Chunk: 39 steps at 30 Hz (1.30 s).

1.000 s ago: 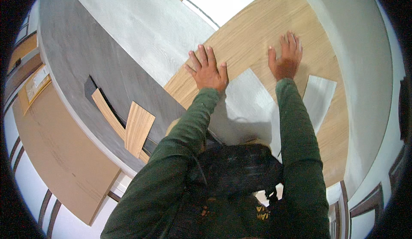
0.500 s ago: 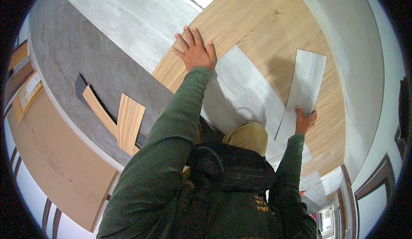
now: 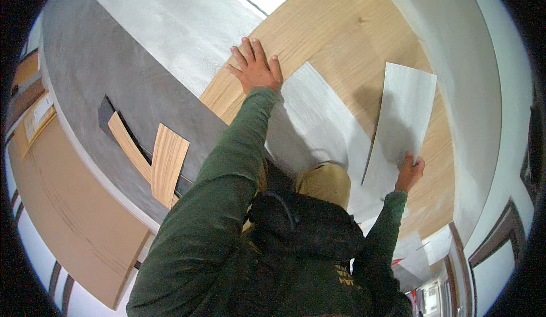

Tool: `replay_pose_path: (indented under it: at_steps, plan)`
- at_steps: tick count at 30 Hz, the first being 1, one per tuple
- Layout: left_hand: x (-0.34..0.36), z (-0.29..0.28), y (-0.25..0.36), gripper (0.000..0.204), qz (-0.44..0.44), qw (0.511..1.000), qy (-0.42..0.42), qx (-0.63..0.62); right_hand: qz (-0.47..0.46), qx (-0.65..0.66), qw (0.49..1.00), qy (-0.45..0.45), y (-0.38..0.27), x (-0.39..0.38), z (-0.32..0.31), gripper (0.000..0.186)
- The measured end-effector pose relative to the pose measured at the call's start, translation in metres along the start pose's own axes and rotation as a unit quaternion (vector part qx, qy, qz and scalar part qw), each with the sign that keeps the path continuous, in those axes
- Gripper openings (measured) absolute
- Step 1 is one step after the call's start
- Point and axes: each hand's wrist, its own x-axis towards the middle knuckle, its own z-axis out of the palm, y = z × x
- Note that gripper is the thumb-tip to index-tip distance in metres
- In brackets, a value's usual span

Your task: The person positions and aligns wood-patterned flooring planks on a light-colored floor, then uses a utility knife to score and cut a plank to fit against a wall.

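Observation:
My left hand (image 3: 257, 69) lies with fingers spread on the light wood-look flooring (image 3: 335, 27), close to where it meets a whitish-grey strip. At the right, my right hand (image 3: 410, 173) grips the near end of a short pale grey plank piece (image 3: 402, 106), with the thumb on top; the fingers beneath are partly hidden. That piece is over the wood-look boards and casts a shadow along its left side. Between my arms, a pale grey plank (image 3: 327, 112) runs diagonally past my bent knee (image 3: 324, 183).
Dark grey flooring (image 3: 114, 49) spreads out at the left, with wood-look offcuts (image 3: 169, 157) and a dark strip (image 3: 106, 112) on it. A large brown cardboard sheet (image 3: 74, 203) is at the far left. A pale wall (image 3: 472, 89) curves along the right.
The grey plank piece looks larger and its near end has shifted slightly right with my right hand, which has moved a little lower in view. My left hand stays spread on the boards.

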Motion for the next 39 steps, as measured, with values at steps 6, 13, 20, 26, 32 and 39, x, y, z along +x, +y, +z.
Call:
replay_pose_path:
  at_steps: [6, 13, 20, 26, 32, 39]
  plan:
    - [-0.004, -0.007, -0.017, 0.071, -0.011, 0.988, 0.015, -0.156, -0.14, 0.075, 0.986, -0.041, -0.132, -0.002, 0.036, 0.031]
    - [-0.003, -0.017, -0.047, 0.069, -0.074, 0.916, 0.131, -0.371, -0.196, 0.11, 0.961, -0.16, -0.279, -0.04, 0.162, 0.038]
    - [0.004, -0.015, -0.097, 0.093, -0.095, 0.877, 0.121, -0.455, -0.249, 0.089, 0.943, -0.2, -0.33, -0.074, 0.209, 0.036]
    - [0.002, -0.028, -0.067, 0.107, -0.061, 0.964, -0.008, -0.26, -0.352, 0.076, 0.925, -0.121, -0.302, -0.08, 0.202, 0.036]
    - [0.018, -0.04, -0.077, 0.105, -0.087, 0.964, 0.021, -0.251, -0.154, 0.154, 0.976, -0.015, -0.238, -0.123, 0.155, 0.043]
    - [0.095, -0.035, -0.1, 0.097, -0.01, 0.99, -0.005, -0.141, 0.14, 0.257, 0.955, -0.051, -0.185, -0.146, 0.157, 0.04]
